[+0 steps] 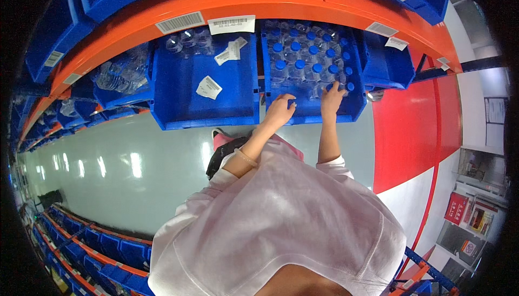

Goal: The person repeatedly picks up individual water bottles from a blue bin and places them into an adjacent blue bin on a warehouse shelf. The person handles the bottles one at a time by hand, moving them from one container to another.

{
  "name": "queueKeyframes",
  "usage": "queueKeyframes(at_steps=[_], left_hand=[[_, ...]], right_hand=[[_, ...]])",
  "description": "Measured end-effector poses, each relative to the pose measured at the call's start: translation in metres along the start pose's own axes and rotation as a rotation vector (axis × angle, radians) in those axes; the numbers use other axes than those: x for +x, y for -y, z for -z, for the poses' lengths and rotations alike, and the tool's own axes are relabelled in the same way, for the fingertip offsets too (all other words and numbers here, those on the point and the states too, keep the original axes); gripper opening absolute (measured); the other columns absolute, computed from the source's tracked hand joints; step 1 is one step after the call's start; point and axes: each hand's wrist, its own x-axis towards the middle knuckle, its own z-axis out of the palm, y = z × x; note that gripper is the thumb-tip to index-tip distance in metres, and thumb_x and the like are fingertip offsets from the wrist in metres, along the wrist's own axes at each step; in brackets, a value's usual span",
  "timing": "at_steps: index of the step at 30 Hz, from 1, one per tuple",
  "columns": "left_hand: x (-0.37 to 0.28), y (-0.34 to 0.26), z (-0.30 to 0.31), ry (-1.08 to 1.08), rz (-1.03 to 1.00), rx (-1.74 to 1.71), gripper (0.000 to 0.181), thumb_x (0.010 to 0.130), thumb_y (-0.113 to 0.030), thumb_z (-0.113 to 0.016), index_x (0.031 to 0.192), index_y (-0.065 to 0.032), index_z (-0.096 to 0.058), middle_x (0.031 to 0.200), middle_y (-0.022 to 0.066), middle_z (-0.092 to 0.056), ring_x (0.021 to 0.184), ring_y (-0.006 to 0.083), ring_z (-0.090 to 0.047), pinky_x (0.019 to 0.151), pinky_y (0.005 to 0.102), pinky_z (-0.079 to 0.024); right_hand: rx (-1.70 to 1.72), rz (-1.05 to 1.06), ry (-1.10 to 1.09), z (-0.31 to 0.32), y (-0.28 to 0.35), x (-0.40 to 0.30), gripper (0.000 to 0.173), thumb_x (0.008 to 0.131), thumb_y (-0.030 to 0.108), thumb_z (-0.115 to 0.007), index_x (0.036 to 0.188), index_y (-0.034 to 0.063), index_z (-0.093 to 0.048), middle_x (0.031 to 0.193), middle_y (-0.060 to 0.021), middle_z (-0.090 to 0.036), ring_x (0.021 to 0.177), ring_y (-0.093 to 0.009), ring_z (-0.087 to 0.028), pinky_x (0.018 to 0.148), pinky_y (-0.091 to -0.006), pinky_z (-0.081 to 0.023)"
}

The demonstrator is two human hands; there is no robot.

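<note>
A blue plastic bin in front of me holds rows of clear plastic bottles with blue caps. My right hand reaches over the bin's front part, its fingers on a bottle at the near end of the rows; the fingers partly hide that bottle. Over the bin's front left corner is my left hand, its fingers curled around what looks like a blue cap; whether it grips a bottle is unclear. The bin to the left holds a few clear bottles at its back and loose barcode labels.
An orange shelf beam with labels runs above the bins. Further blue bins stand left and right, the left one with clear plastic items. Another rack of blue bins is behind at the lower left. Grey floor lies between.
</note>
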Motion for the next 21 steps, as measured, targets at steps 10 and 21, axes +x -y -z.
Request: queueKeyframes(at_steps=[10,21], left_hand=[[-0.012,-0.053,0.001,-0.048,-0.273,0.214,0.080,0.070,-0.021,-0.077,0.136,-0.0009,-0.036,0.129,0.0187,-0.046,0.118,0.0360,-0.047,0.098,0.0438,-0.039],[-0.062,-0.090,0.136,-0.232,-0.237,0.351,0.072,0.064,-0.013,-0.076,0.126,0.0013,-0.043,0.121,0.0171,-0.048,0.109,0.0353,-0.051,0.094,0.0424,-0.041]], right_hand=[[0.286,0.180,0.218,0.159,0.081,-0.048,0.034,0.077,0.016,-0.071,0.099,0.0001,-0.050,0.092,-0.0159,-0.060,0.069,-0.027,-0.061,0.057,-0.0363,-0.047],[0.721,0.277,0.223,0.132,0.151,-0.038,0.028,0.084,0.015,-0.067,0.074,0.0033,-0.044,0.057,0.0017,-0.037,0.053,-0.005,-0.031,0.043,-0.0215,-0.025]])
